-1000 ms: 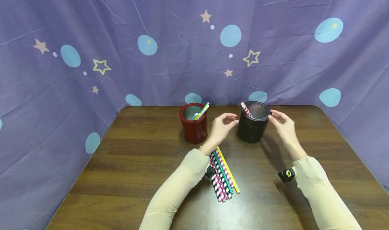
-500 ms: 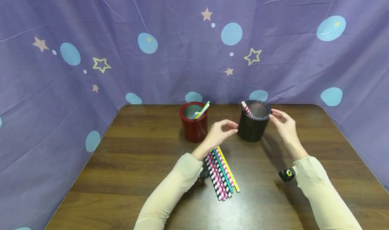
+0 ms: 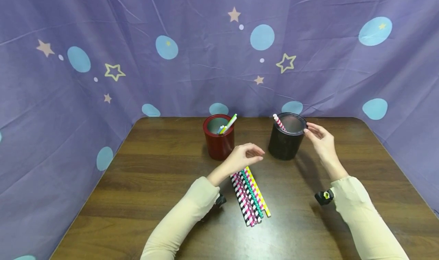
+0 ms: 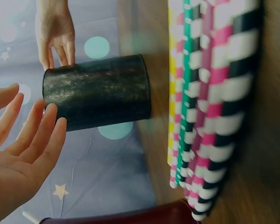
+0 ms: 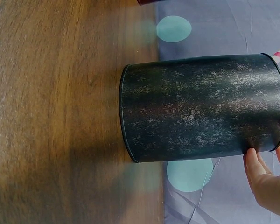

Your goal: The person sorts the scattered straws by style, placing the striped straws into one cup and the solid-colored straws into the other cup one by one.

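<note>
A black canister [image 3: 285, 145] stands upright on the table with red-and-white striped paper straws [image 3: 279, 122] leaning in it. My right hand [image 3: 320, 142] touches its right side just at the rim, thumb nearer and fingers farther back; the right wrist view shows the thumb [image 5: 254, 161] against the outer wall. My left hand [image 3: 242, 156] hovers between the two canisters with its fingers loosely bent and nothing in them. Below it lies a row of patterned paper straws [image 3: 252, 199] in yellow, pink, green, purple and black.
A dark red canister [image 3: 220, 145] stands left of the black one, with several straws [image 3: 229, 124] in green, yellow and blue leaning in it. The wooden table [image 3: 154, 168] ends at a purple curtain [image 3: 199, 84] with stars and dots.
My left hand has drawn back from the black canister, down and to the left. The right hand stays at the rim, and the straws lie as before.
</note>
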### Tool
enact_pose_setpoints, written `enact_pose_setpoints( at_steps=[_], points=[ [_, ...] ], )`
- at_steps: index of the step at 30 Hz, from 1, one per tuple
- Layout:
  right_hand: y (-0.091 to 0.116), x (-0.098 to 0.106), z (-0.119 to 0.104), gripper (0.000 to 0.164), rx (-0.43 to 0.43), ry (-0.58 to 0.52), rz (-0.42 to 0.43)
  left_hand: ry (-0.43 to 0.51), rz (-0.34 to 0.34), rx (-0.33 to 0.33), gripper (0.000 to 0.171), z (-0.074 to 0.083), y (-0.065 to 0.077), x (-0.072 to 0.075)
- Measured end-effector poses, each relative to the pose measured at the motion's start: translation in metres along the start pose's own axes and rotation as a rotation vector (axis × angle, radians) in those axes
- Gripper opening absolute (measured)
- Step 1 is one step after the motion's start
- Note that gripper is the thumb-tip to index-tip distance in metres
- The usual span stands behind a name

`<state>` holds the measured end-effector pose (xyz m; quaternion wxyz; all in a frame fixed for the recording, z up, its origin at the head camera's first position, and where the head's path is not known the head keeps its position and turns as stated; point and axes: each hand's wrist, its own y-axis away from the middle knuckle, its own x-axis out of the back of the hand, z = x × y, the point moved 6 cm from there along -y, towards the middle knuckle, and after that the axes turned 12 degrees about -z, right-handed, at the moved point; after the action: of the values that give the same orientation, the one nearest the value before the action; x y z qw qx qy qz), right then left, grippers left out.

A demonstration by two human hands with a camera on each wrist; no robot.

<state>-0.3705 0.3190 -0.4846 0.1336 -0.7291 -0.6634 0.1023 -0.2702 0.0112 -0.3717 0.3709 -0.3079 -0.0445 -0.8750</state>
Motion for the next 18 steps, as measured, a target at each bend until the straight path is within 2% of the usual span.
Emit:
enact_pose_setpoints(
  at_steps=[5,11,12,15,17,18],
  points=[
    [-0.001,0.001,0.001,0.04,0.007,-0.004,0.004,-0.031,-0.055,0.009,0.017,-0.007,0.009,-0.002],
    [-0.001,0.002,0.002,0.039,0.004,0.011,-0.002,-0.118,-0.104,0.002,0.018,-0.015,0.02,-0.005],
    [0.004,-0.002,-0.01,0.037,-0.003,-0.026,-0.029,-0.137,-0.117,0.003,0.018,-0.017,0.022,-0.006],
    [0.006,-0.005,-0.017,0.036,0.007,-0.042,-0.056,-0.184,-0.161,0.003,0.018,-0.021,0.028,-0.008],
    [0.017,-0.018,-0.049,0.038,-0.031,-0.026,-0.063,-0.207,-0.186,-0.001,0.018,-0.022,0.033,-0.01],
    [0.018,-0.019,-0.051,0.038,-0.027,-0.025,-0.069,-0.223,-0.195,-0.008,0.018,-0.022,0.035,-0.01]
  ],
)
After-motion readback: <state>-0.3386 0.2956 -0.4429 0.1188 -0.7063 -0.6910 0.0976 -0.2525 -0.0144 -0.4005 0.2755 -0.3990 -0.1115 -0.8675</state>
